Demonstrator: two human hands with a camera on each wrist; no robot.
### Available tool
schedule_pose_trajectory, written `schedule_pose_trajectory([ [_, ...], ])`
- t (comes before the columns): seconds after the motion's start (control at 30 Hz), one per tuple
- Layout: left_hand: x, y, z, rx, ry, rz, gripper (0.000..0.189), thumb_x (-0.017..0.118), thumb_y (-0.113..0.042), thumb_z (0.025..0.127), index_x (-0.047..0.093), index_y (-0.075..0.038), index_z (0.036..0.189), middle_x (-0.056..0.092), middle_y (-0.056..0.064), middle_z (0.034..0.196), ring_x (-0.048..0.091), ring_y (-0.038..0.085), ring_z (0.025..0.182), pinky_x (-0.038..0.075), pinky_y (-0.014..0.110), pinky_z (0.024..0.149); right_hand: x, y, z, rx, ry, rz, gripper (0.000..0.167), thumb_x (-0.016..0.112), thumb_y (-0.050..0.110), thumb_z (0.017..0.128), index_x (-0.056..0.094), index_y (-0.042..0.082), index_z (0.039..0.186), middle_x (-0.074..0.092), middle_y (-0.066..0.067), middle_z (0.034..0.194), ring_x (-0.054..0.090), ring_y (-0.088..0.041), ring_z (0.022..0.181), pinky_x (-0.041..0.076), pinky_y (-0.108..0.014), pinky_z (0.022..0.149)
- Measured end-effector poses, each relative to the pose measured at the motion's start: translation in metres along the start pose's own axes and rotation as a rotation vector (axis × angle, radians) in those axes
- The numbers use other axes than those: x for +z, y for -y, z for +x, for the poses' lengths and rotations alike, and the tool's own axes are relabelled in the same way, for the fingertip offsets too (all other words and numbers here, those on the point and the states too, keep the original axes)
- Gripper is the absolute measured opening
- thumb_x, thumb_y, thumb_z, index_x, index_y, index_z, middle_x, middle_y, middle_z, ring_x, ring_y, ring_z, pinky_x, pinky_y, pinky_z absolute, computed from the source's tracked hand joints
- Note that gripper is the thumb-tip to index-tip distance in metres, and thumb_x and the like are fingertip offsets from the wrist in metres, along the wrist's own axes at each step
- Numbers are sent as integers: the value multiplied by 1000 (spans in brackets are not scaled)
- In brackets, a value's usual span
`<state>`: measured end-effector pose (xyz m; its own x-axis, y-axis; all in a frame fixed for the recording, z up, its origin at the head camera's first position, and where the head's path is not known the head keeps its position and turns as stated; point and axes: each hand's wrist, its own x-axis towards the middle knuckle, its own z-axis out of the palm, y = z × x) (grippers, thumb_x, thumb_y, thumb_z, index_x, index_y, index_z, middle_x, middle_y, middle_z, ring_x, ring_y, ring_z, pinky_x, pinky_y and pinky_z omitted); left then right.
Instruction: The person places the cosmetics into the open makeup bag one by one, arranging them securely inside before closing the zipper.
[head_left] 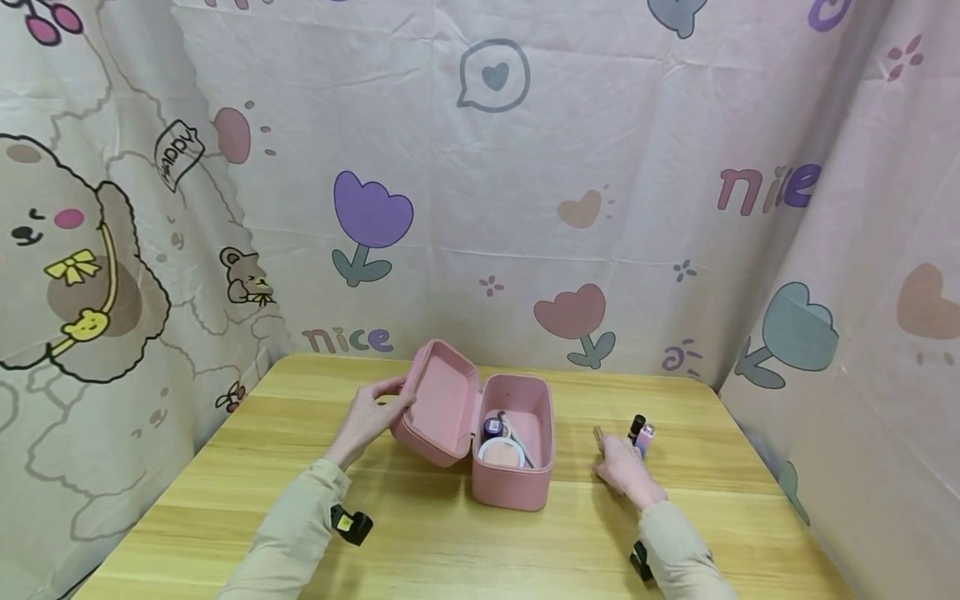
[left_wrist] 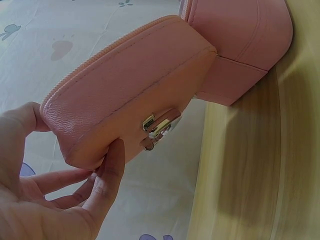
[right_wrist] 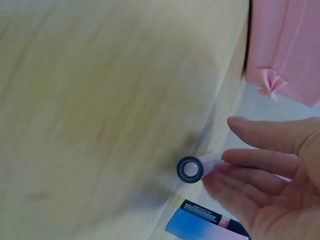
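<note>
I'm watching the right hand [head_left: 628, 473] holding its fingers open at a small tube [right_wrist: 190, 169]; between the hands a pink case [head_left: 512, 490] is sitting on the surface [head_left: 420, 550], the left hand [head_left: 372, 423] pinching its lid [head_left: 444, 398]. Beyond both, a patterned cloth [head_left: 480, 208] is hanging.

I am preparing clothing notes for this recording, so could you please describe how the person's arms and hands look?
The left sleeve and right sleeve are long and pale beige. The left hand and right hand wear no gloves. A small black device shows by each cuff; the left device has a yellow marking.
</note>
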<state>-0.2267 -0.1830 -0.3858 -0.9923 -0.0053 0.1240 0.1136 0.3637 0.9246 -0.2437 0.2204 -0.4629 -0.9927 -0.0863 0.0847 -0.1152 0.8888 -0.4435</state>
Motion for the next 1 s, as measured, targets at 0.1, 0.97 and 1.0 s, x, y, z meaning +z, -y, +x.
schedule_pose_trajectory([
  [0.1,0,0,0,0,1,-2,50,66,-20,96,55,2,140,62,25,133,64,15,93,52,22,76,1,-2,2,-30,-45,-12,29,59,-12,72,46,10,59,51,-4,61,53,-18,54,41,-26,49],
  [0.97,1,0,-1,15,-8,3,51,67,-21,96,55,2,140,61,25,134,66,21,99,53,22,77,-4,-9,23,-24,-13,17,20,72,-2,70,71,-5,90,72,-15,84,65,-25,76,55,-45,76],
  [1.0,1,0,-1,14,-8,2,51,67,-21,96,55,2,140,61,25,134,66,20,98,53,22,77,-5,-8,24,-16,-6,42,22,73,-1,70,71,-5,92,72,-15,84,65,-24,75,56,-44,75],
])
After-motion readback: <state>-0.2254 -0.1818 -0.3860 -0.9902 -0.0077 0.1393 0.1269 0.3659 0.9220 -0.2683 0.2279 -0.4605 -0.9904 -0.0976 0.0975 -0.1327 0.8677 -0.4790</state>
